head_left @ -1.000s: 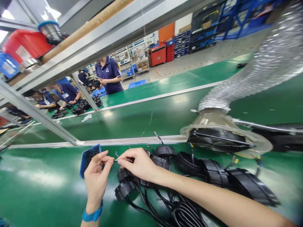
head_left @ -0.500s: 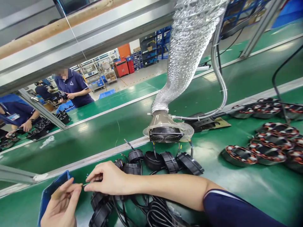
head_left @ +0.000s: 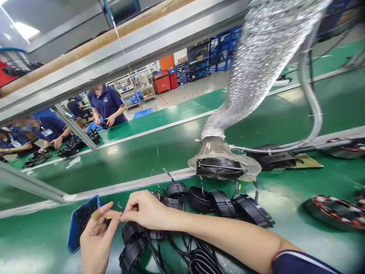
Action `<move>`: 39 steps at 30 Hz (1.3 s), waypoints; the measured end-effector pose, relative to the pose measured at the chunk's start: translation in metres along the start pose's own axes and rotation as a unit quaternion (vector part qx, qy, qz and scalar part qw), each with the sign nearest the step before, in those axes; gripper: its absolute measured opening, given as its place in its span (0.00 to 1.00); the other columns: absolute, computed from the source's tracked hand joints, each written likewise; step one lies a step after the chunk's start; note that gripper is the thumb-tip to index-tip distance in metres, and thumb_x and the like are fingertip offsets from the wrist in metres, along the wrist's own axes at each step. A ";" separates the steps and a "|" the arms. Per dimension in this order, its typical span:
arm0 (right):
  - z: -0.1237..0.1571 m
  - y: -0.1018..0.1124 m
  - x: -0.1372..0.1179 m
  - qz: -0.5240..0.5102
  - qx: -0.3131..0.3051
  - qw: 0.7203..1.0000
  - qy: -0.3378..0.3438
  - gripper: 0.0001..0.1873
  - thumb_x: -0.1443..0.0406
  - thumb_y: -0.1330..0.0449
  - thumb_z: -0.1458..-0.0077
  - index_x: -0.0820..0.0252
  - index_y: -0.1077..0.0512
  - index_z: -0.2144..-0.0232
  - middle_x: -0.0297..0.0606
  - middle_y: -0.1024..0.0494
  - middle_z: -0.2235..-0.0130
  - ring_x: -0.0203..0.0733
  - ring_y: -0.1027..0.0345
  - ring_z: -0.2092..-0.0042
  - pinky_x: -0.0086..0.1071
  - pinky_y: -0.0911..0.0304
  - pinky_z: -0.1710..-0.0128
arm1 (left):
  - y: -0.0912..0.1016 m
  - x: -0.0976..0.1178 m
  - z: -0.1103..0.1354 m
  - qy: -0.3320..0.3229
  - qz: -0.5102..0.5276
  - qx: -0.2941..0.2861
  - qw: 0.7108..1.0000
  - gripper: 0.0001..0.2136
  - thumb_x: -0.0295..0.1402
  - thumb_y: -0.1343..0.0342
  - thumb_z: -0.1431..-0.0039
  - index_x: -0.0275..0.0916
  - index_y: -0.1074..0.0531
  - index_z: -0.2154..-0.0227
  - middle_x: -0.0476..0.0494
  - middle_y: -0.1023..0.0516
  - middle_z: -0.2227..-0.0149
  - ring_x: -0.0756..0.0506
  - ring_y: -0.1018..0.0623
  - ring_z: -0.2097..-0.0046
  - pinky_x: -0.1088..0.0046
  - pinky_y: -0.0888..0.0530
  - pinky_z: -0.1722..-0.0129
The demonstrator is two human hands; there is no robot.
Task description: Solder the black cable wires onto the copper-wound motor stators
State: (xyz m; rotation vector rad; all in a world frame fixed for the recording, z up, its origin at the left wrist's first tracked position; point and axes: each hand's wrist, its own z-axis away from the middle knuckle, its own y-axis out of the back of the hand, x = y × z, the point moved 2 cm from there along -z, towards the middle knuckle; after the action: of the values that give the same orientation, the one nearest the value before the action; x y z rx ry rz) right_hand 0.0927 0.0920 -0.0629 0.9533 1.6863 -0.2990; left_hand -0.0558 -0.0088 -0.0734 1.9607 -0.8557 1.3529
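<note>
My left hand (head_left: pixel 98 238) and my right hand (head_left: pixel 144 210) meet over the green belt, fingertips pinching a thin wire (head_left: pixel 112 217) with a yellow end. A tan strip is wrapped around one left finger. Behind my left hand stands a blue tray (head_left: pixel 81 222) with a dark mesh side. Just beyond my right hand lies a row of black round motor housings (head_left: pixel 222 203). Their black cables (head_left: pixel 202 260) bunch under my right forearm, and short coloured leads stick up from them.
A fume extractor fan (head_left: pixel 218 167) on a silver flexible duct (head_left: pixel 256 72) stands beyond the housings. Copper-wound stators (head_left: pixel 336 213) lie at right on the green bench (head_left: pixel 285 186). Co-workers (head_left: pixel 107 104) handle black parts at a bench across the line.
The view has swung, shifting the scene rightward and pushing most stators out of frame. More of the blue tray shows, and both hands still pinch the wire.
</note>
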 end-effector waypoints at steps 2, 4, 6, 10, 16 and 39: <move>0.000 0.000 -0.002 -0.024 0.010 1.000 -0.008 0.05 0.65 0.30 0.51 0.62 0.19 0.76 0.32 0.25 0.77 0.32 0.35 0.73 0.25 0.45 0.73 | 0.000 0.002 -0.001 0.003 0.012 -0.004 1.000 0.24 0.34 0.29 0.55 0.38 0.26 0.53 0.46 0.18 0.68 0.47 0.19 0.63 0.75 0.23 0.58; -0.001 -0.001 -0.003 -0.043 0.019 0.998 -0.029 0.06 0.67 0.31 0.50 0.62 0.20 0.77 0.32 0.25 0.76 0.33 0.35 0.73 0.26 0.44 0.72 | 0.001 0.005 -0.003 0.009 0.046 -0.004 0.999 0.24 0.33 0.30 0.54 0.39 0.26 0.52 0.45 0.18 0.65 0.47 0.20 0.61 0.74 0.24 0.57; -0.001 -0.002 -0.004 -0.046 0.025 0.997 -0.055 0.06 0.67 0.32 0.50 0.62 0.21 0.78 0.32 0.25 0.76 0.33 0.36 0.73 0.27 0.43 0.72 | 0.003 0.006 -0.005 0.014 0.092 0.007 0.996 0.22 0.33 0.31 0.52 0.39 0.26 0.53 0.45 0.19 0.64 0.48 0.21 0.61 0.75 0.24 0.58; -0.001 -0.005 -0.003 -0.040 0.018 0.996 -0.077 0.06 0.66 0.33 0.51 0.62 0.21 0.78 0.33 0.26 0.76 0.34 0.36 0.73 0.28 0.43 0.72 | 0.004 0.007 -0.009 0.008 0.144 0.032 0.989 0.18 0.32 0.32 0.50 0.39 0.24 0.55 0.48 0.21 0.68 0.51 0.24 0.65 0.78 0.26 0.62; 0.001 -0.007 -0.002 -0.043 0.028 0.996 -0.075 0.07 0.66 0.34 0.50 0.61 0.21 0.78 0.34 0.24 0.75 0.36 0.35 0.72 0.29 0.42 0.71 | 0.004 0.003 -0.008 0.023 0.161 0.019 0.987 0.18 0.31 0.32 0.50 0.38 0.26 0.54 0.48 0.23 0.69 0.51 0.25 0.66 0.77 0.28 0.62; 0.003 -0.013 -0.001 -0.017 0.027 0.998 -0.059 0.09 0.67 0.36 0.48 0.62 0.24 0.79 0.34 0.27 0.75 0.35 0.37 0.73 0.29 0.44 0.71 | -0.001 -0.001 -0.004 0.029 0.111 -0.046 0.992 0.19 0.31 0.34 0.48 0.38 0.26 0.53 0.47 0.24 0.69 0.49 0.24 0.64 0.73 0.27 0.59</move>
State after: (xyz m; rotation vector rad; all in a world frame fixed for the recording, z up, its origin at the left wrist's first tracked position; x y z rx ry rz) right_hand 0.0856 0.0815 -0.0669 0.9310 1.5946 -0.4173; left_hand -0.0578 -0.0049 -0.0729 1.7888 -1.1158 1.4601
